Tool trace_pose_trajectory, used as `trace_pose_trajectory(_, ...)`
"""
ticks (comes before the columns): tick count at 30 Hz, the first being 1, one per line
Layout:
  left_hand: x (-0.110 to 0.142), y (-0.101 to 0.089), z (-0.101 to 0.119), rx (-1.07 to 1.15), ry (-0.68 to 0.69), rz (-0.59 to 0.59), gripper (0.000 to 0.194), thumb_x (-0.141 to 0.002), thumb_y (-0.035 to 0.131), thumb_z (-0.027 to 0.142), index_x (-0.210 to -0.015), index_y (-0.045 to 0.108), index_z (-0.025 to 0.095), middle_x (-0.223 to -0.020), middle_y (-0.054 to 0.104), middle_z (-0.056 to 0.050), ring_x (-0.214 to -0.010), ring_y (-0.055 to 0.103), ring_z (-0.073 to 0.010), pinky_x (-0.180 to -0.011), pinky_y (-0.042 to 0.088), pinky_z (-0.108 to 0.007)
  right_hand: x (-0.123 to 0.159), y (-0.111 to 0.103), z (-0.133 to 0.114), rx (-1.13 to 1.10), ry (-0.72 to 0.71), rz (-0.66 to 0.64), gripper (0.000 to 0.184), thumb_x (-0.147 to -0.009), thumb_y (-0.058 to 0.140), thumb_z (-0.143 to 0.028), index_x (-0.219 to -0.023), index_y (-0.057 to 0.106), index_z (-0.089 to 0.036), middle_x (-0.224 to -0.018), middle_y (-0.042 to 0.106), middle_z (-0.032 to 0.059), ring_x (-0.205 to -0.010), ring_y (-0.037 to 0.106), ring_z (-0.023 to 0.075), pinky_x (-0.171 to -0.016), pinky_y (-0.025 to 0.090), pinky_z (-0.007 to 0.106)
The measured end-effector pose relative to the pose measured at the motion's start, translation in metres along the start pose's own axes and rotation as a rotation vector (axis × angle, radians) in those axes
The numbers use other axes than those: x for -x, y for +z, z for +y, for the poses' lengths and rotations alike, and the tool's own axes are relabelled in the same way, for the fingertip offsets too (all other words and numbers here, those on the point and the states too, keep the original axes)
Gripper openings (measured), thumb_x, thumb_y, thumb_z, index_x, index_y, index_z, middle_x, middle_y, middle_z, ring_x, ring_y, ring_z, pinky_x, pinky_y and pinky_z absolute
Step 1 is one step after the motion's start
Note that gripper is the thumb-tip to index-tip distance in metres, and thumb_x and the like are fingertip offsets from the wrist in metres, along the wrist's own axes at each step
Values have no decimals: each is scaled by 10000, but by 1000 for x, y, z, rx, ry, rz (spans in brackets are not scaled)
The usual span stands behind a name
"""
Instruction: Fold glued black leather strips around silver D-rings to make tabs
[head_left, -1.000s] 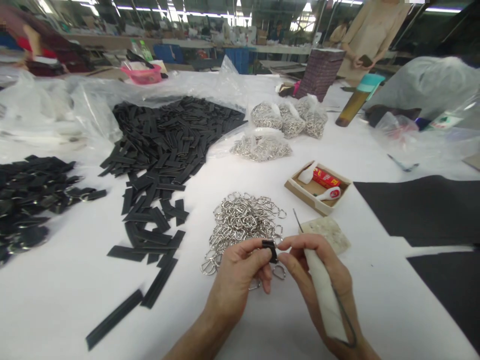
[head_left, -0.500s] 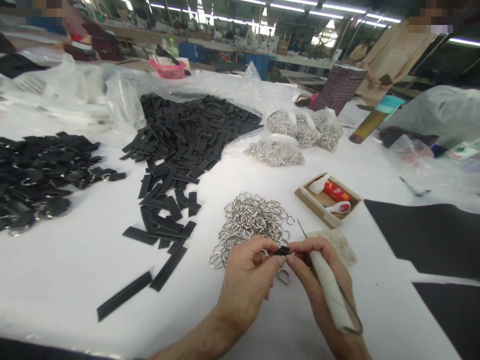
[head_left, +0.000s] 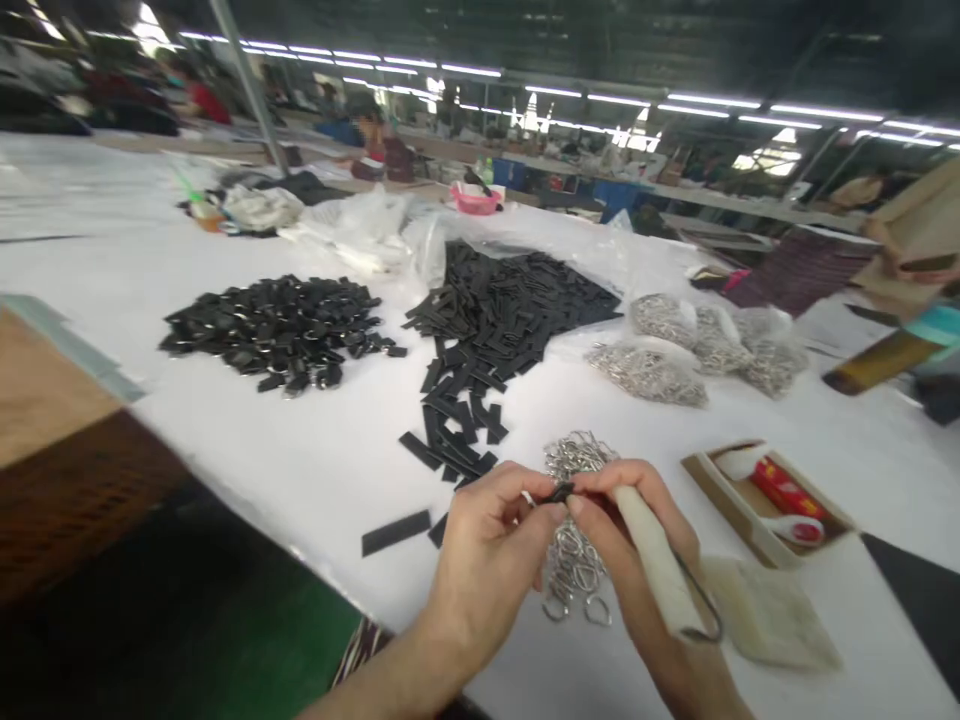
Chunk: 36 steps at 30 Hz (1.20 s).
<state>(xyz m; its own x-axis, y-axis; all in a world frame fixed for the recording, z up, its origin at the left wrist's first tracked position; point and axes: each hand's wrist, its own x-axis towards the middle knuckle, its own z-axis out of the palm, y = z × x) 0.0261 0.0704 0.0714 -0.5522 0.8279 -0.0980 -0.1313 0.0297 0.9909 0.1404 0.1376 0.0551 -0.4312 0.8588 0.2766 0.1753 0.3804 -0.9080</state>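
Between the fingertips of my left hand and my right hand is a small black strip, pinched from both sides. My right hand also keeps a pale-handled tool tucked against the palm, a thin metal loop at its lower end; its other end is hidden by my fingers. Just behind and below my hands lies a heap of metal D-rings. Loose black strips trail down on the left from a large pile of strips. One single strip lies nearest the table edge.
Black tabs with rings are heaped at the left. Bags of rings stand behind. A shallow box with glue tubes and a yellowish block lie right. The table's edge runs along the lower left. A bottle lies far right.
The view has swung left, so the table's things sit further right and the floor shows. Both hands still pinch the black strip, and the tool stays in my right hand.
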Motion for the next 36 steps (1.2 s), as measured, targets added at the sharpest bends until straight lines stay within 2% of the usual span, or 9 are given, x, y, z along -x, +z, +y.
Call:
trace_pose_trajectory(4,7,-27,4,40,-28,126,67,-694,637,142,-639,603,160,-570,531,42,-336,451,-58,-320,391,-171,-6,28,-14,-15,-17,-103,81,-819,583,-263,-832,512,-224,-813,579,2,-743,571,156,-577,459,242)
trace_pose_trajectory(7,11,-41,3,66,-33,168,56,-705,635,154,-662,600,161,-466,482,65,-325,450,-71,-331,391,-171,-7,43,-20,-3,-31,-164,81,-822,573,-251,-819,499,-220,-803,570,-2,-732,559,151,-626,464,255)
trace_pose_trajectory(16,11,-65,-7,30,-27,274,57,-703,666,209,-686,660,155,-425,521,39,-385,473,-95,-379,382,-180,-8,67,-27,-7,-57,-227,79,-817,571,-247,-803,499,-217,-794,570,3,-743,570,161,-609,466,264)
trace_pose_trajectory(19,6,-73,-10,186,-73,221,68,-700,671,208,-690,659,142,-400,540,28,-369,460,-90,-400,382,-187,-7,70,-26,-4,-41,-240,73,-828,569,-262,-820,506,-225,-812,579,-4,-710,572,144,-601,472,258)
trace_pose_trajectory(22,-2,-78,-19,493,-185,95,142,-638,738,227,-704,648,138,-399,560,20,-348,459,-87,-384,372,-187,-6,70,-24,-37,-48,-265,78,-840,568,-266,-849,497,-235,-859,602,-4,-733,593,140,-616,487,255)
trace_pose_trajectory(26,-9,-74,-34,812,-296,31,269,-535,829,235,-685,633,130,-382,526,33,-322,408,-56,-322,284,-148,-4,70,-23,-10,-110,-256,88,-831,579,-254,-885,512,-236,-877,615,18,-785,608,165,-612,491,267)
trace_pose_trajectory(31,-9,-63,-43,973,-357,-2,270,-550,836,175,-675,604,118,-428,507,45,-337,389,-19,-314,209,-108,2,71,-24,9,-155,-224,115,-824,581,-251,-915,511,-237,-839,643,28,-744,642,177,-552,506,264)
trace_pose_trajectory(36,-9,-59,-44,1068,-389,-13,190,-647,766,94,-714,590,118,-472,509,55,-326,417,-23,-317,284,-111,4,73,-19,15,-226,-204,129,-850,552,-205,-960,494,-240,-790,653,18,-648,650,153,-494,504,244)
